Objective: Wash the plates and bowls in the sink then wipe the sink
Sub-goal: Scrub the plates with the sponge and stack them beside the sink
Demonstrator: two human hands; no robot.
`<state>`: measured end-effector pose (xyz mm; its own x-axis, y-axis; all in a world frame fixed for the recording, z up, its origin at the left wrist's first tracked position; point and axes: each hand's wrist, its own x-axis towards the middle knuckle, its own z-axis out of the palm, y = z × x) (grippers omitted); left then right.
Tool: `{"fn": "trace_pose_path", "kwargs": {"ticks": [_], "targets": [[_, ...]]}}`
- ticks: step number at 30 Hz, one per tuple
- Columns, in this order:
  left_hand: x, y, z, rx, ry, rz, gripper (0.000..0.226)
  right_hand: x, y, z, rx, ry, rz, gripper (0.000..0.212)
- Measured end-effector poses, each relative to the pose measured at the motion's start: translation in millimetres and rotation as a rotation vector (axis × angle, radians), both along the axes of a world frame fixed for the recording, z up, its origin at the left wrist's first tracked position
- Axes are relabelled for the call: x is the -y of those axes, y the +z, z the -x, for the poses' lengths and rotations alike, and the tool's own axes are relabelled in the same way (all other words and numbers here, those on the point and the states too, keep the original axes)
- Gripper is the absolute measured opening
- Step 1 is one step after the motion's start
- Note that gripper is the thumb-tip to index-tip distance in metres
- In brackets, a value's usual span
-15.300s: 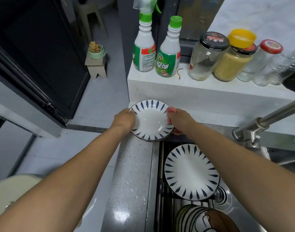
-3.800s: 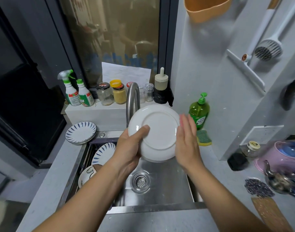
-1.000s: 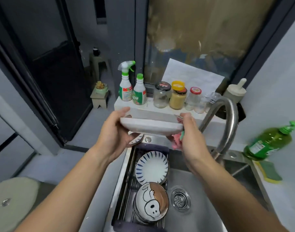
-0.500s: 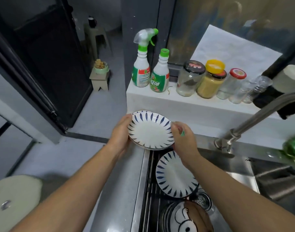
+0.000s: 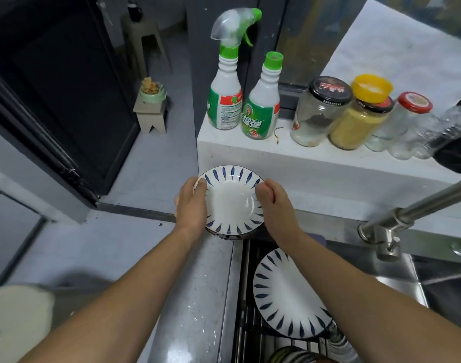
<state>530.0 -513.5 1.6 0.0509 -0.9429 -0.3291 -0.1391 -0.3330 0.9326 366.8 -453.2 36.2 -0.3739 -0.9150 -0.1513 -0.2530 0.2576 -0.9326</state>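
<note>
In the head view, both hands met at the centre of the frame on a blue-striped plate [image 5: 230, 203]. It sat face up on a stack of matching plates [image 5: 229, 236] on the corner of the speckled desk [image 5: 195, 297], just above and left of the sink [image 5: 397, 281]. The stack stood there, I judge, as the place for washed pieces, close to the basin but out of the water.

The left hand [image 5: 191, 203] held the plate's left rim, thumb laid over the edge onto the striped border, the other fingers hidden behind the hand. The right hand [image 5: 270, 203] had its fingers curled over the right rim. Both grips were closed lightly on the rim, which looked like setting the plate down level. Whether the right hand also held something small I could not tell. Both forearms reached up from the bottom of the frame and converged, wrists nearly straight.

A second striped plate [image 5: 287, 294] leaned on the rack [image 5: 246, 323] in the sink at lower right, and a dark striped bowl [image 5: 292, 358] showed at the bottom edge, so washing seemed unfinished. The faucet [image 5: 418, 208] crossed the right side. A spray bottle [image 5: 225, 82], a green-capped bottle [image 5: 262, 100] and jars [image 5: 318, 111] stood on the white ledge [image 5: 302, 163] above.
</note>
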Motion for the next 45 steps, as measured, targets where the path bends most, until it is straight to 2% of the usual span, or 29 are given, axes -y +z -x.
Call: {"fn": "trace_pose_path", "kwargs": {"ticks": [3,6,10,15,25,29,31,33,35,36,38,41,45], "targets": [[0.6,-4.3,3.1,0.062,-0.006,0.001,0.045,2.8,-13.1,2.1,-0.128,0.025,-0.013,0.007],[-2.8,-0.9,3.4,0.115,-0.016,0.034,0.055,5.4,-26.3,3.8,-0.241,0.046,0.020,0.025],[-5.4,-7.4,2.1,0.136,-0.007,0.067,0.042,6.3,-31.8,7.1,-0.305,0.046,0.044,0.021],[-9.4,-7.1,4.6,0.166,-0.015,0.076,0.045,7.5,-32.9,13.7,-0.460,-0.007,0.093,0.015],[-14.0,-8.3,7.7,0.180,0.001,0.100,0.046,-8.7,-26.5,27.9,-0.008,-0.170,0.020,0.019],[-30.4,0.9,7.8,0.267,0.006,0.072,0.057,-38.2,-6.3,39.6,0.185,-0.289,-0.023,0.020],[-57.9,13.9,12.1,0.312,0.080,0.155,0.061,-63.4,-1.3,49.2,0.159,-0.286,-0.063,0.018],[-99.3,23.4,22.9,0.222,0.074,0.190,0.046,-91.8,0.6,60.3,0.014,-0.238,-0.108,0.014],[-140.3,28.9,40.6,0.052,-0.061,-0.029,0.027,-120.6,-0.5,70.7,-0.191,-0.164,-0.141,0.022],[-155.2,28.3,48.8,-0.019,-0.134,-0.182,0.028,-132.0,-4.0,76.1,-0.308,-0.133,-0.155,0.022],[-171.4,19.7,61.4,-0.019,-0.259,-0.411,0.040,-150.7,-12.4,86.8,-0.484,-0.084,-0.193,0.024],[-180.8,4.8,71.5,0.062,-0.338,-0.491,0.051,-163.2,-26.7,98.8,-0.517,-0.043,-0.315,0.045],[-186.4,-10.0,80.1,0.054,-0.338,-0.536,0.063,-166.3,-39.3,98.0,-0.480,0.016,-0.434,0.053]]}}
